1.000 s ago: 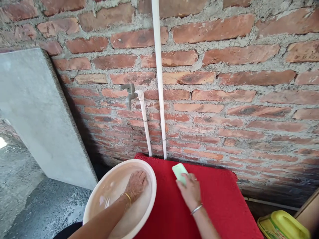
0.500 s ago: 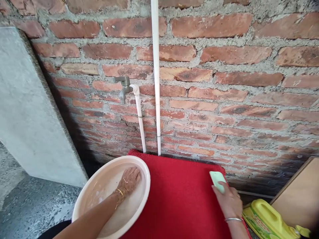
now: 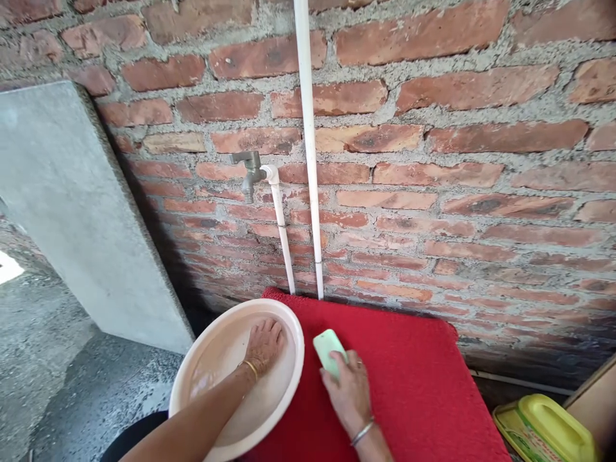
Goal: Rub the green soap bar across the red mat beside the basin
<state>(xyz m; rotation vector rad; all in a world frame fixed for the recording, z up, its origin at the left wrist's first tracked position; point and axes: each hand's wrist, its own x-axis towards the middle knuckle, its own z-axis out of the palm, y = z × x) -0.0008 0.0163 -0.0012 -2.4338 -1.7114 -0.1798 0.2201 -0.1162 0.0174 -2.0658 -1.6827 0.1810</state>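
A pale pink basin (image 3: pixel 179 391) with water in it rests at the left of a red cloth-covered surface (image 3: pixel 414 385). My left hand (image 3: pixel 264 350) lies inside the basin toward its far right side, palm down, its fingers stretched out and holding nothing. To the right of the basin my right hand (image 3: pixel 350 388) grips a pale green bar (image 3: pixel 326 345), which looks like soap, between thumb and fingers. This bar is above the red cloth, a short way from the basin's rim; its lower end is hidden by my hand.
A tap (image 3: pixel 249 172) on a white pipe (image 3: pixel 283 247) stands against the brick wall (image 3: pixel 433 154), beside a taller white pipe (image 3: pixel 312 160). On the left leans a grey slab (image 3: pixel 96 218). A yellow jug (image 3: pixel 543 427) is at the lower right.
My right hand has carried the green bar leftward, from the cloth's right edge to near the basin. My left hand stays in the basin. The camera view has turned slightly.
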